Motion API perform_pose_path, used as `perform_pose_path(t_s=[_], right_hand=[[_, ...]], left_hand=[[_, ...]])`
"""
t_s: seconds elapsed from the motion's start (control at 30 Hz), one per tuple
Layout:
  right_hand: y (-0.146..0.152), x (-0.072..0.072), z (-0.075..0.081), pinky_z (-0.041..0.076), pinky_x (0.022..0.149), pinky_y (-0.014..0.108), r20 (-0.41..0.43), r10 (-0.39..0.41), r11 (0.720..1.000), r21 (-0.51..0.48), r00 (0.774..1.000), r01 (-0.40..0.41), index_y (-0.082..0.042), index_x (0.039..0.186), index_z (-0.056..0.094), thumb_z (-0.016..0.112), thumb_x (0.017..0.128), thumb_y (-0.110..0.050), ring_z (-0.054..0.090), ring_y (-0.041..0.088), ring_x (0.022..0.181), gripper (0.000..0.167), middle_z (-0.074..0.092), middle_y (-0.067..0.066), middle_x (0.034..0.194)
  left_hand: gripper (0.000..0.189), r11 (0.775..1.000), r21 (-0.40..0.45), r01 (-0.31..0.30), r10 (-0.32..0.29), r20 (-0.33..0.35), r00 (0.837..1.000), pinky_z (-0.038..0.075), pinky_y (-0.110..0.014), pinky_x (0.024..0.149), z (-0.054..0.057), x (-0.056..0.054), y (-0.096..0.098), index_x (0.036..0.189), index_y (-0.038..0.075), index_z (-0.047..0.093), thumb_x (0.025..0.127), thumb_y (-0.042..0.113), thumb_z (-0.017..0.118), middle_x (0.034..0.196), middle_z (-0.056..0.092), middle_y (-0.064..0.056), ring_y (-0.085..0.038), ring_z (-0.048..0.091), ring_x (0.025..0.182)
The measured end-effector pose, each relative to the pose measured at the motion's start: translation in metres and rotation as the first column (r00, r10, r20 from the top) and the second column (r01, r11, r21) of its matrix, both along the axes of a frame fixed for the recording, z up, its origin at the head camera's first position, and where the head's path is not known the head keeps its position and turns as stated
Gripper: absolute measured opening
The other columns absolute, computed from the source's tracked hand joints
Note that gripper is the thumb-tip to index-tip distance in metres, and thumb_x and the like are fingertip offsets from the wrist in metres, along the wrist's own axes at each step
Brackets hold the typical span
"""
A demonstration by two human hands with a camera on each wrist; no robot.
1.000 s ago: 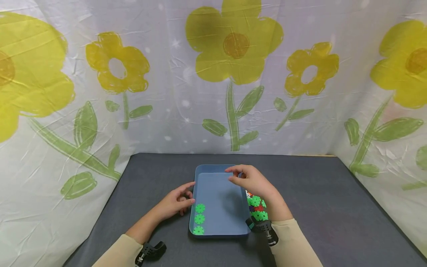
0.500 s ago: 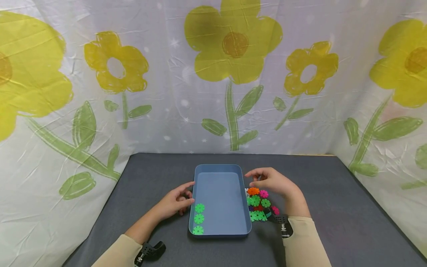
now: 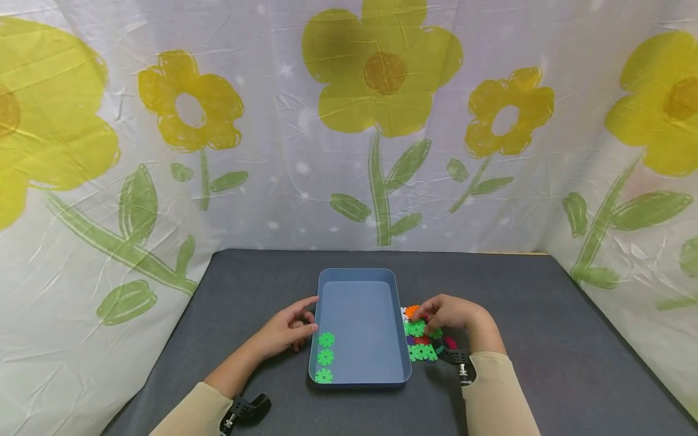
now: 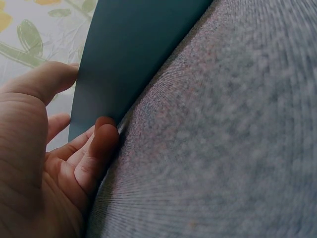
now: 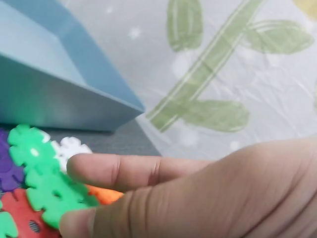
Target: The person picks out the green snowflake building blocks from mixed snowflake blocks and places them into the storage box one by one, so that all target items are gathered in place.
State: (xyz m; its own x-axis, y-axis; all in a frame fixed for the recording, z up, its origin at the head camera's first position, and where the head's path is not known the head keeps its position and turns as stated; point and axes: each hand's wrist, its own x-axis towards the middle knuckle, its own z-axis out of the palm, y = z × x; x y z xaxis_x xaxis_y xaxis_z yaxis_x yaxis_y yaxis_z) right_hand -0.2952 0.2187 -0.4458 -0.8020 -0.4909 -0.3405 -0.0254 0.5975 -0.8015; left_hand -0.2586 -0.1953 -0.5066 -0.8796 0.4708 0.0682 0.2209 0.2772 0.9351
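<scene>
A blue rectangular tray (image 3: pixel 360 327) lies on the dark cloth, with three green snowflake-shaped plastic discs (image 3: pixel 325 357) lined up along its near left side. My left hand (image 3: pixel 285 327) touches the tray's left wall; the left wrist view shows its fingertips against that wall. Over the pile of colourful snowflake discs (image 3: pixel 422 352) beside the tray's right wall is my right hand (image 3: pixel 458 313). Its thumb and index finger are apart, right at a green disc (image 5: pixel 54 193) in the right wrist view, and they partly cover the pile.
Red discs (image 5: pixel 28 213), a purple disc (image 5: pixel 9 166), a white disc (image 5: pixel 72 148) and an orange disc (image 5: pixel 105 194) lie among the green ones. Dark cloth (image 3: pixel 567 351) covers the table. A flower-printed curtain (image 3: pixel 283 181) hangs around its back and sides.
My right hand has moved right from over the tray, then down onto the disc pile. My left hand, the tray and the three discs in it stay put.
</scene>
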Motion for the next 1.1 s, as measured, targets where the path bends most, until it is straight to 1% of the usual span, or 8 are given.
perform_pose_path(t_s=[0.13, 0.23, 0.37, 0.5, 0.73, 0.9, 1.0, 1.1], right_hand=[[-0.005, -0.001, -0.006, 0.045, 0.067, 0.031, 0.003, 0.011, 1.000, 0.015, 1.000, -0.011, -0.001, 0.107, 0.077, 0.073, 0.080, 0.011, 0.047, 0.017, 0.073, 0.029, 0.051, 0.003, 0.076], [-0.009, 0.000, -0.007, 0.046, 0.066, 0.031, -0.005, -0.004, 0.999, 0.042, 1.000, 0.005, -0.004, 0.106, 0.077, 0.073, 0.080, 0.012, 0.048, 0.018, 0.072, 0.030, 0.053, 0.004, 0.078], [-0.013, 0.002, -0.006, 0.043, 0.063, 0.032, -0.009, -0.034, 0.997, 0.062, 0.999, 0.034, -0.006, 0.105, 0.076, 0.072, 0.080, 0.013, 0.044, 0.017, 0.063, 0.031, 0.052, 0.004, 0.071], [-0.017, 0.006, -0.004, 0.041, 0.061, 0.031, -0.018, -0.055, 0.994, 0.093, 0.998, 0.056, -0.007, 0.105, 0.074, 0.071, 0.079, 0.015, 0.040, 0.018, 0.061, 0.034, 0.047, 0.004, 0.068], [-0.031, 0.012, 0.002, 0.047, 0.059, 0.033, -0.032, -0.096, 0.981, 0.164, 0.995, 0.100, -0.013, 0.101, 0.069, 0.068, 0.076, 0.015, 0.051, 0.021, 0.064, 0.038, 0.060, 0.010, 0.095], [-0.033, 0.011, -0.001, 0.050, 0.061, 0.034, -0.057, -0.126, 0.980, 0.150, 0.990, 0.133, -0.014, 0.102, 0.070, 0.073, 0.078, 0.012, 0.055, 0.022, 0.069, 0.036, 0.061, 0.007, 0.111], [-0.030, 0.009, -0.004, 0.052, 0.065, 0.036, -0.063, -0.128, 0.984, 0.117, 0.990, 0.135, -0.014, 0.102, 0.072, 0.073, 0.080, 0.011, 0.059, 0.025, 0.077, 0.034, 0.062, 0.007, 0.111], [-0.027, 0.007, -0.007, 0.053, 0.068, 0.038, -0.068, -0.115, 0.988, 0.091, 0.991, 0.121, -0.014, 0.104, 0.073, 0.073, 0.081, 0.010, 0.059, 0.026, 0.083, 0.034, 0.062, 0.009, 0.103]], left_hand=[[0.068, 1.000, -0.003, 0.003, -0.003, -0.004, 1.000, 0.054, -0.036, 0.057, 0.000, 0.000, 0.000, 0.159, 0.003, 0.034, 0.102, 0.016, 0.068, 0.111, 0.057, -0.016, -0.020, 0.057, 0.068], [0.068, 1.000, -0.004, 0.004, -0.004, -0.009, 1.000, 0.054, -0.036, 0.056, -0.001, -0.001, -0.001, 0.159, 0.003, 0.034, 0.102, 0.016, 0.068, 0.111, 0.057, -0.016, -0.021, 0.057, 0.068], [0.068, 1.000, -0.006, 0.001, -0.001, -0.007, 1.000, 0.055, -0.037, 0.057, -0.001, -0.001, -0.001, 0.159, 0.003, 0.034, 0.101, 0.016, 0.068, 0.112, 0.057, -0.016, -0.021, 0.057, 0.068], [0.068, 1.000, -0.006, 0.001, -0.001, -0.003, 1.000, 0.054, -0.037, 0.057, -0.001, -0.001, -0.001, 0.159, 0.004, 0.034, 0.101, 0.016, 0.068, 0.112, 0.057, -0.017, -0.021, 0.057, 0.068], [0.068, 1.000, -0.001, 0.008, -0.008, -0.009, 1.000, 0.054, -0.036, 0.056, 0.000, -0.002, -0.001, 0.159, 0.004, 0.034, 0.102, 0.017, 0.068, 0.111, 0.057, -0.017, -0.021, 0.057, 0.068], [0.068, 1.000, 0.000, 0.013, -0.013, -0.016, 1.000, 0.055, -0.037, 0.057, -0.001, -0.001, -0.002, 0.159, 0.003, 0.033, 0.102, 0.016, 0.067, 0.111, 0.057, -0.017, -0.020, 0.057, 0.067], [0.068, 1.000, -0.004, 0.011, -0.012, -0.014, 1.000, 0.055, -0.037, 0.057, -0.002, -0.001, -0.002, 0.159, 0.003, 0.033, 0.102, 0.016, 0.068, 0.111, 0.057, -0.017, -0.020, 0.057, 0.068], [0.068, 1.000, -0.003, 0.010, -0.010, -0.008, 1.000, 0.055, -0.037, 0.057, -0.001, 0.000, -0.002, 0.159, 0.004, 0.033, 0.102, 0.016, 0.068, 0.111, 0.057, -0.016, -0.020, 0.057, 0.068]])
